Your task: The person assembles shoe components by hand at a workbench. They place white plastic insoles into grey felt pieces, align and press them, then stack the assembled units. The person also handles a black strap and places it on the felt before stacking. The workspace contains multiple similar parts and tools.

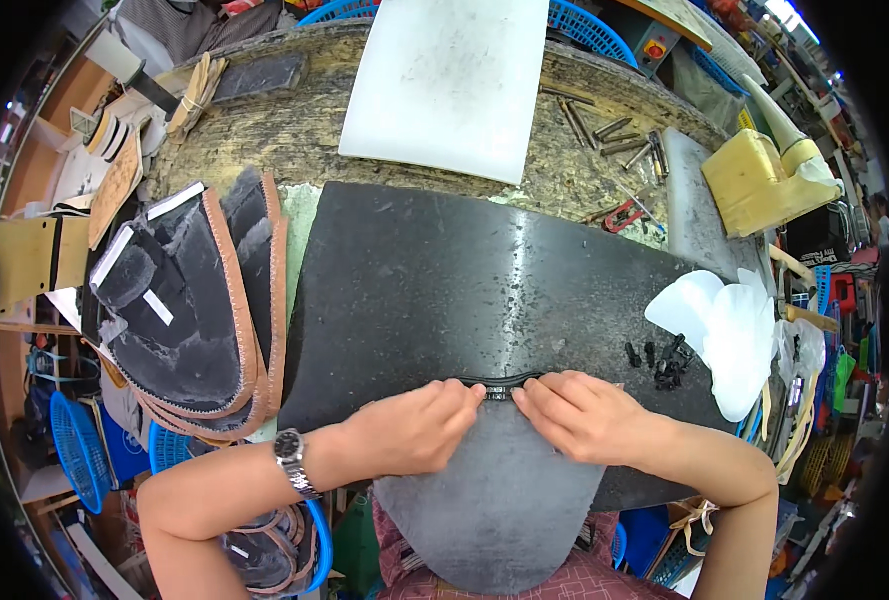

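My left hand, with a metal watch on the wrist, pinches the left end of a narrow black strip with small white marks. Thumb and fingers of my right hand close on the strip's right end. Only a short middle stretch of it shows between my fingertips. Directly below lies a grey rounded flat piece, hanging over the table's near edge toward my lap. The strip runs along its upper edge; whether the two are joined I cannot tell. Underneath both hands spreads a black work mat.
Stitched black pieces with brown edging are stacked at left. On the right lie small black scraps and white translucent sheets. A white board, metal punches, a red-handled tool and a yellow container stand farther back.
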### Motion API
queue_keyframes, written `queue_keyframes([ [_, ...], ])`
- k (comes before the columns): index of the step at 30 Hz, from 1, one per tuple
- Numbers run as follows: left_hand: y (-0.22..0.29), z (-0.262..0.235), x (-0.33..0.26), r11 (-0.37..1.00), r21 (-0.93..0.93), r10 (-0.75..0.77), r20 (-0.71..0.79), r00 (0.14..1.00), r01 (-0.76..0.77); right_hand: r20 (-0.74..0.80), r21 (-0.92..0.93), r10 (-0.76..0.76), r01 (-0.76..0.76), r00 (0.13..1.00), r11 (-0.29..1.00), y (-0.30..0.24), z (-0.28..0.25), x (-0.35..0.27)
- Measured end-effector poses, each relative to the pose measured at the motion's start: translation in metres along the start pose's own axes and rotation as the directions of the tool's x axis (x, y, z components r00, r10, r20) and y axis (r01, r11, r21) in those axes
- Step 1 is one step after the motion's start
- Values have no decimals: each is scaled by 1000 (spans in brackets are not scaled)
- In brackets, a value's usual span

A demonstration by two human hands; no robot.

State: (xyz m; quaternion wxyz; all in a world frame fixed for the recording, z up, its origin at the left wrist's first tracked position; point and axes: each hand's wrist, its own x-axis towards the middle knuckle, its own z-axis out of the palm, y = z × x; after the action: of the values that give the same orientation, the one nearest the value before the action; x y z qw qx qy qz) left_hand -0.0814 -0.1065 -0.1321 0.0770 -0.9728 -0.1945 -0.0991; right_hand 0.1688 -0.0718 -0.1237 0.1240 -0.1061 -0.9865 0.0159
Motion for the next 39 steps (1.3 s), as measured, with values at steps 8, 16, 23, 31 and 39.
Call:
queue_keyframes([
  [8,-43,-23,12,643,-655,-162,392,906,398,255,338,168,-251,952,907,14,-16,-24],
  [16,-6,-9,43,554,-451,-555,425,715,699,274,353,240,-330,931,876,4,-20,-34],
  [23,1,2,37,927,-89,-367,-2,930,366,-112,-142,216,-230,970,963,-85,-33,-54],
  [31,63,3,35,764,-185,-620,52,783,618,-26,427,578,-513,816,744,-115,1,-44],
  [39,52,4,24,767,-432,-493,76,867,475,213,154,555,-589,804,793,-119,-6,-46],
])
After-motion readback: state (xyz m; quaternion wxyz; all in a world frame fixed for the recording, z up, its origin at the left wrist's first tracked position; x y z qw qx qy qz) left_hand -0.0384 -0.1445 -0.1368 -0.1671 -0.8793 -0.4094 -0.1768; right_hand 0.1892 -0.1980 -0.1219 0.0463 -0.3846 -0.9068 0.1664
